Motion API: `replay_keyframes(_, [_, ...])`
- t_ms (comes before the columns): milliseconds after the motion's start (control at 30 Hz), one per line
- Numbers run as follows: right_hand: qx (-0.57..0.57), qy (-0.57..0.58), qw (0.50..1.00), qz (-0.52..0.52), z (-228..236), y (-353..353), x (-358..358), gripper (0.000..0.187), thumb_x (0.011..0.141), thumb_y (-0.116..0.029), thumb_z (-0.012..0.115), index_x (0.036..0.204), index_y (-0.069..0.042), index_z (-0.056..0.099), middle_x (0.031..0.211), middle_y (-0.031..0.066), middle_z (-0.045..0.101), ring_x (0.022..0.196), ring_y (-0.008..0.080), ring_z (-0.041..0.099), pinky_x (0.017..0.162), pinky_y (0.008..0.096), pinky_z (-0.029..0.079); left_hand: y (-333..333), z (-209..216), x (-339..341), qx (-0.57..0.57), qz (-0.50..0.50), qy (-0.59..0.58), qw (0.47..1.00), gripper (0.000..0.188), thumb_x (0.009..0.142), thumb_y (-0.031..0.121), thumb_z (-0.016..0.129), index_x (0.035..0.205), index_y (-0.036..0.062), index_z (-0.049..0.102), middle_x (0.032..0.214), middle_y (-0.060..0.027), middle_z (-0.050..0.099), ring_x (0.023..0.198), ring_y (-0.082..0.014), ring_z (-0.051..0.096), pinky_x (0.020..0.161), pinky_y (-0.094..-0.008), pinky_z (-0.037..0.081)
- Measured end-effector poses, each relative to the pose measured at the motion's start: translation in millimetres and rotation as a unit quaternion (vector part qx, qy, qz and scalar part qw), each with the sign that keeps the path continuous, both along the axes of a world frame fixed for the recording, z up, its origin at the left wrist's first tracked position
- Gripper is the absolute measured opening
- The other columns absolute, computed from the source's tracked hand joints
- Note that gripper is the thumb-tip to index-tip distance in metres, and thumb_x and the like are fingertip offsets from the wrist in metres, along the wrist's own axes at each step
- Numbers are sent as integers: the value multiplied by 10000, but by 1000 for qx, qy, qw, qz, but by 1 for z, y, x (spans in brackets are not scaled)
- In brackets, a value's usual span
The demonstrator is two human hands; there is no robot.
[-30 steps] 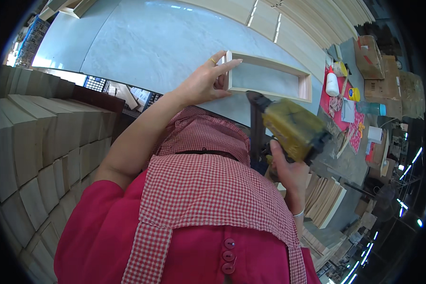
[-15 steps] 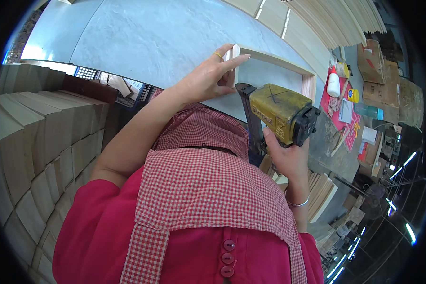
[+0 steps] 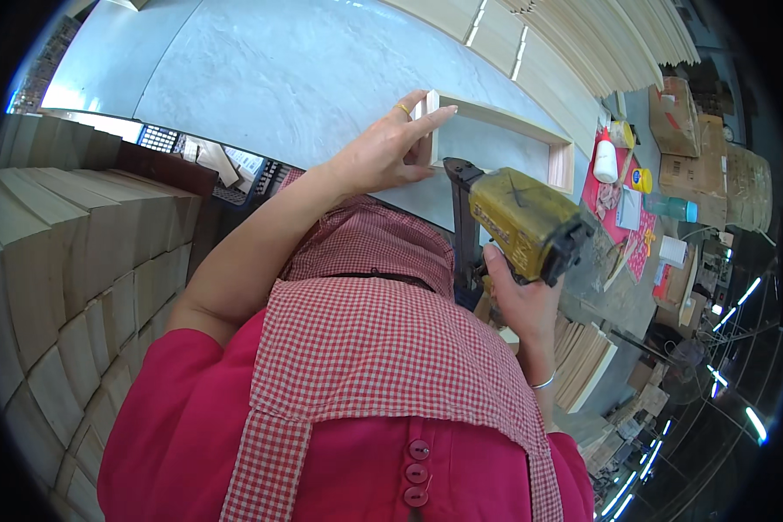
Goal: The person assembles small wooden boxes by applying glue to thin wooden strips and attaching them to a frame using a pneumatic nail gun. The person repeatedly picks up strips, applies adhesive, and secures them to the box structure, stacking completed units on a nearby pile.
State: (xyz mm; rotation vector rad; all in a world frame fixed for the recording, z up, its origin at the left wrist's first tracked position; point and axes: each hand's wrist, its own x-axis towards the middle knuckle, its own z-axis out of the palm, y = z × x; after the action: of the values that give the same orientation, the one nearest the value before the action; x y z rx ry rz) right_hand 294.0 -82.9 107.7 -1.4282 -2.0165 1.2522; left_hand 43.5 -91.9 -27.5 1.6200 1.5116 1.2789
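A rectangular frame of pale wood (image 3: 505,123) lies on the light marbled tabletop (image 3: 261,74), its long far side running back to the right. My left hand (image 3: 391,146) grips the frame's left end, fingers wrapped over the short piece and thumb on the near side. In my right hand (image 3: 525,300) is a yellow and black nail gun (image 3: 522,217), held by its handle. Its dark nose sits close to the frame's near left corner; whether it touches the wood I cannot tell. The gun's body hides part of the frame's near side.
Wooden boards (image 3: 583,39) are stacked at the far right. A white glue bottle (image 3: 605,161), a yellow jar (image 3: 641,179) and a teal-capped bottle (image 3: 674,208) stand on the right. Cardboard boxes (image 3: 674,113) are beyond them. Stacked wood blocks (image 3: 70,261) rise at my left.
The nail gun has shifted slightly right and tilted, its nose now a little apart from my left thumb. My left hand still holds the frame's end.
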Motion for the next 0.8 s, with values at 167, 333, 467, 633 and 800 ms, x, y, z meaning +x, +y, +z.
replay_keyframes(167, [50, -62, 996, -34, -8, -17, 15, 295, 871, -131, 784, 1105, 25, 696, 1081, 142, 727, 977, 255, 702, 871, 359, 537, 2, 27, 4, -76, 33, -87, 993, 875, 779, 117, 863, 1526, 46, 413, 1443, -281, 450, 837, -191, 694, 814, -342, 624])
replay_keyframes(333, [98, -70, 992, -32, -19, -24, 20, 347, 895, -254, 791, 1115, 1, 706, 902, 55, 698, 743, 141, 629, 680, 285, 502, -3, 45, 9, -137, 47, -118, 982, 885, 806, 142, 853, 1538, -1, 376, 1170, -212, 633, 809, -164, 671, 768, -306, 597])
replay_keyframes(467, [90, -43, 994, -41, -23, -26, 20, 386, 905, -302, 793, 1131, -2, 699, 827, 16, 684, 636, 72, 586, 588, 244, 477, -7, 60, 9, -191, 29, -163, 968, 874, 825, 139, 841, 1546, -1, 368, 903, -120, 680, 812, -143, 653, 738, -285, 563])
replay_keyframes(633, [67, -32, 997, -23, -19, -23, 16, 354, 883, -191, 788, 1153, 11, 680, 1028, 96, 700, 886, 190, 659, 784, 325, 517, -8, 59, 11, -198, 19, -185, 962, 856, 841, 123, 825, 1547, -12, 361, 874, -110, 680, 818, -157, 655, 728, -288, 555])
replay_keyframes(800, [43, -7, 998, -34, -17, -24, 14, 344, 868, -136, 784, 1155, 19, 676, 1113, 134, 712, 1016, 246, 702, 890, 363, 541, -10, 62, 12, -202, 12, -191, 960, 856, 842, 123, 825, 1540, -36, 357, 872, -115, 678, 842, -166, 657, 736, -296, 559])
